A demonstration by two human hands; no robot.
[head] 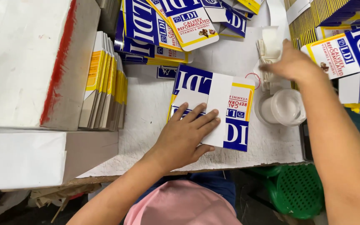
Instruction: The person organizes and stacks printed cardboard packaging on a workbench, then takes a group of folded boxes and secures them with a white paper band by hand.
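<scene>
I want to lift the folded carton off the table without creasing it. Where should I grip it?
Probably the right edge of the flat blue, white and yellow carton, coming from the right. The left hand lies flat on its left half, while the right edge is bare with free table beside it. The right hand is up at a white bundle.

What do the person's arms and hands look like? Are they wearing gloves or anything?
No gloves. The left hand and right hand are bare, and both forearms are uncovered with no sleeves in view. I see no rings, watch or bracelets. The fingers are bare, with short nails. Pink clothing shows below the arms.
</scene>
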